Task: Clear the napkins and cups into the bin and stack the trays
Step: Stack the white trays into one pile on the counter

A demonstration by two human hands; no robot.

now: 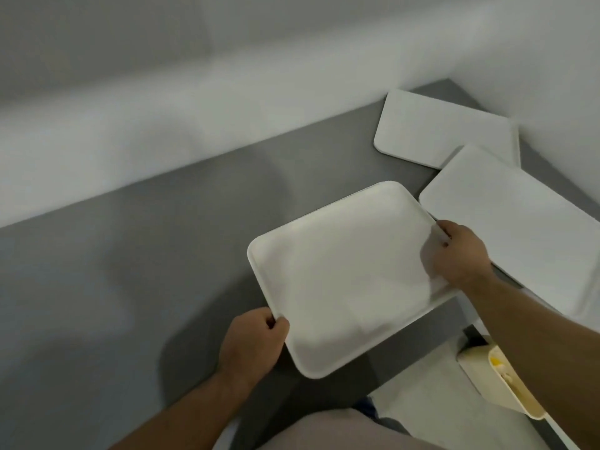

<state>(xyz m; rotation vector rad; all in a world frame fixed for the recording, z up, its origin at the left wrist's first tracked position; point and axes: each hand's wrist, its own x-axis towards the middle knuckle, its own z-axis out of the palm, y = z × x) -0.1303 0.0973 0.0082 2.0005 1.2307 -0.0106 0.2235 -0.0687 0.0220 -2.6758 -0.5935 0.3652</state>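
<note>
A white tray (341, 274) is held over the grey table (130, 271), empty and tilted a little. My left hand (251, 344) grips its near left corner. At the tray's right edge, my right hand (457, 251) holds the rim with the fingers curled over it. Two more white trays lie on the table to the right: one (519, 228) beside my right hand, another (444, 131) farther back near the wall corner. A cream bin (496, 381) stands below the table's right end, with something yellow inside.
White walls (227, 92) close the table at the back and right. The table's near edge runs past the bin, with pale floor (422, 404) below it. My torso fills the bottom of the view.
</note>
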